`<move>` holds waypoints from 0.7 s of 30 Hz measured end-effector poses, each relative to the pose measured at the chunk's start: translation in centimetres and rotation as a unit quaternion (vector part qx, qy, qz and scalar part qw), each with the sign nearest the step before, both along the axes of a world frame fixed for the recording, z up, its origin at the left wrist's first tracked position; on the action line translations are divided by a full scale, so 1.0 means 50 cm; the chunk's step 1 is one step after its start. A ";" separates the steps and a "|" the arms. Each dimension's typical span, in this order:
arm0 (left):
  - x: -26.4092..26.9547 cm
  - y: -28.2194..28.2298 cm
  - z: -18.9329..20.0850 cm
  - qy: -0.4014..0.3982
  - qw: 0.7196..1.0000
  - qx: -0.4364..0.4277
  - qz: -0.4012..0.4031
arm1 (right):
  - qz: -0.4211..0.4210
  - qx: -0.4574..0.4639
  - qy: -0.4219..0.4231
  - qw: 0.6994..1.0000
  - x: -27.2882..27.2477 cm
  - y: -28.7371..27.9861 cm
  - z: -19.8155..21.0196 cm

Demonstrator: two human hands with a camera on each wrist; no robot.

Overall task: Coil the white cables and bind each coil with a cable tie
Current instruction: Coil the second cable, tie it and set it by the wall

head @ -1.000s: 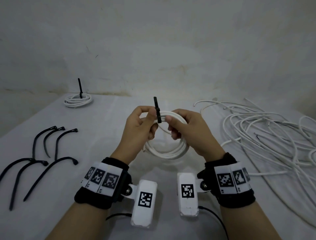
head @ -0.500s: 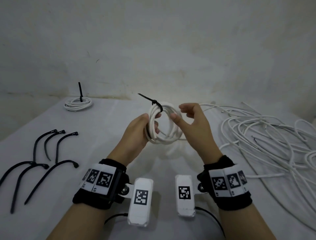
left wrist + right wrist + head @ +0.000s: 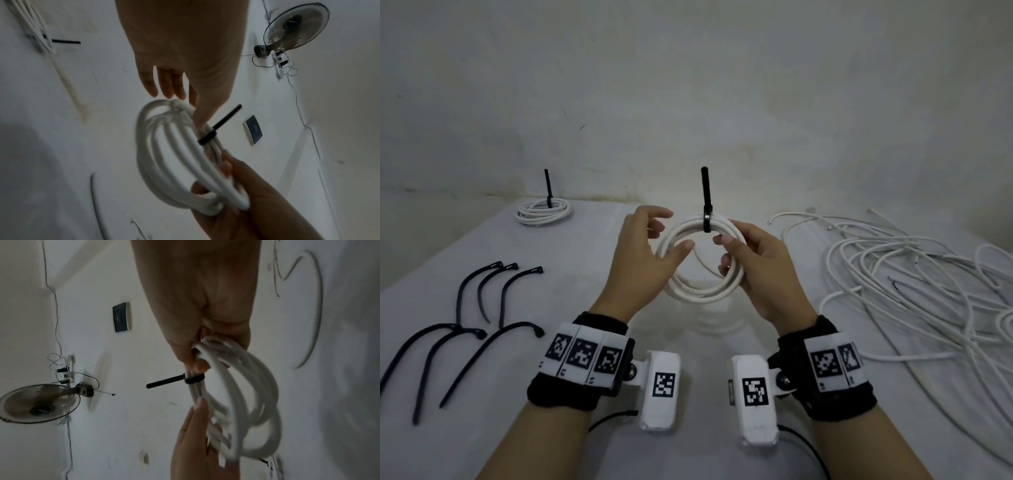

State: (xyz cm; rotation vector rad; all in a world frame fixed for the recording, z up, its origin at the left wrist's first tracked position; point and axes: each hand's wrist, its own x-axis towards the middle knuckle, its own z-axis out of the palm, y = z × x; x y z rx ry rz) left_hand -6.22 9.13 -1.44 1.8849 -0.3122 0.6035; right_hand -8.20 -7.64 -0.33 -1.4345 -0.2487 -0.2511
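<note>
right hand [image 3: 753, 263] gripping coil [image 3: 702, 291], left hand [image 3: 643, 253] spread

No readable words or numbers; only square coded markers on the wristbands [image 3: 585, 356], perhaps faint lettering on the dark wall panel [image 3: 121, 317].

Desk [image 3: 592, 260]: covered with a white cloth and set against a plain, stained whitish wall [image 3: 688, 85]. Wall-mounted fan [image 3: 296, 26]: round wire guard with a dark hub and motor housing, thin dark wires trailing beside it toward a small fitting on the wall. Dark rectangular wall panel [image 3: 253, 129]: pale-edged and mounted apart from the fan; both fixtures also appear in the right wrist view.
</note>
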 end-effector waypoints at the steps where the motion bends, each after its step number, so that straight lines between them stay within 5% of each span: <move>1: 0.002 0.001 -0.002 0.036 0.998 -0.019 -0.039 | 0.017 0.009 0.006 1.000 -0.001 0.002 0.001; 4: -0.004 -0.007 -0.005 0.062 0.990 -0.058 -0.114 | 0.035 0.008 0.008 0.999 -0.004 0.006 0.000; 9: -0.010 -0.021 -0.002 0.009 0.993 -0.091 -0.080 | 0.024 -0.003 -0.005 1.000 -0.007 0.010 -0.001; 16: 0.001 -0.027 -0.012 0.050 0.980 -0.190 -0.015 | 0.031 -0.104 0.043 0.993 -0.007 0.009 -0.010; 21: -0.010 -0.036 0.004 0.125 0.911 -0.381 -0.097 | 0.085 -0.034 0.050 0.995 -0.009 0.008 -0.002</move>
